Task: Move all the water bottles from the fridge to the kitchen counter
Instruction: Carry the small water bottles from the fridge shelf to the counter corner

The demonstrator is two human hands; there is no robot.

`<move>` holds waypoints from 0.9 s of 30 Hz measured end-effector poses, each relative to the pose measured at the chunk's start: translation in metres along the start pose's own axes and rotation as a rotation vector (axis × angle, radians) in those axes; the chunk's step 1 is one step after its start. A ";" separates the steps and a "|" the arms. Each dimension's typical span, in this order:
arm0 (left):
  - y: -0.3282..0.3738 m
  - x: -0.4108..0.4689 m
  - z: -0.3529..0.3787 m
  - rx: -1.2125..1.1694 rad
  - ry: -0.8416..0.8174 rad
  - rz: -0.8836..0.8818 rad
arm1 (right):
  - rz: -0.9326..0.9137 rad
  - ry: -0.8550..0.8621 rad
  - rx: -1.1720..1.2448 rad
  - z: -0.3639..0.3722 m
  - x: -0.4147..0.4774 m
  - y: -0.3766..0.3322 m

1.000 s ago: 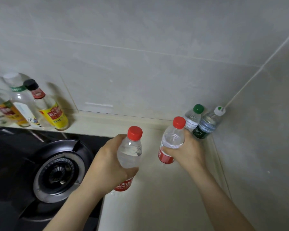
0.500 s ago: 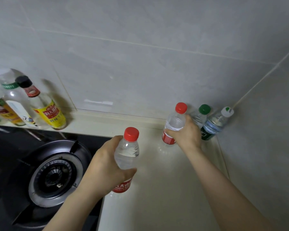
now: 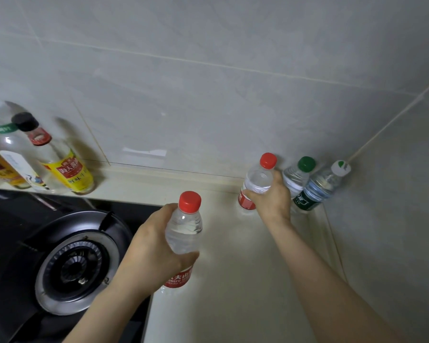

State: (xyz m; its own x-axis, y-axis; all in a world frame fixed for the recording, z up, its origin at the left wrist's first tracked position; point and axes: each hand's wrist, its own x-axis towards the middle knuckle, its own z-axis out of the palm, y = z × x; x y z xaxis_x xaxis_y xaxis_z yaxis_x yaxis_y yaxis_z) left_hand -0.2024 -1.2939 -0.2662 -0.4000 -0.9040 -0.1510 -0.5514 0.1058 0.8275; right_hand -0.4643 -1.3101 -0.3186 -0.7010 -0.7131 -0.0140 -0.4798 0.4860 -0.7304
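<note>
Head view, right hand: the right hand [image 3: 273,201] wrapped its fingers round a clear plastic red-capped water bottle [image 3: 258,180] near the wall, at or just above the pale table [image 3: 233,305].
Left hand: the left hand [image 3: 151,246] gripped a second red-capped clear bottle [image 3: 183,231] over the table's edge.
Risk: letting go could knock the neighbouring green-capped bottle [image 3: 296,179]; the left bottle might tip onto the black gas burner [image 3: 70,263].
Hidden: whether either base rested; the fridge.
</note>
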 end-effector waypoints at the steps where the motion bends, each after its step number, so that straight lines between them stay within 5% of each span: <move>1: -0.001 0.001 0.001 0.002 0.001 0.000 | -0.005 -0.001 0.016 0.001 0.000 -0.001; 18: 0.000 0.013 0.004 0.014 0.011 0.058 | 0.080 -0.069 -0.171 -0.008 0.005 -0.006; 27: 0.001 0.034 0.007 0.026 0.018 0.078 | 0.114 -0.005 -0.024 -0.005 -0.002 0.002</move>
State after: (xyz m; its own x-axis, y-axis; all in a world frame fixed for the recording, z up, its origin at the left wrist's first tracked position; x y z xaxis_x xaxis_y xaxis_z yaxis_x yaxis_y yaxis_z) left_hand -0.2217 -1.3218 -0.2745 -0.4295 -0.8999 -0.0763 -0.5379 0.1870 0.8220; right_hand -0.4666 -1.3054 -0.3167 -0.7490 -0.6551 -0.0995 -0.4099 0.5761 -0.7072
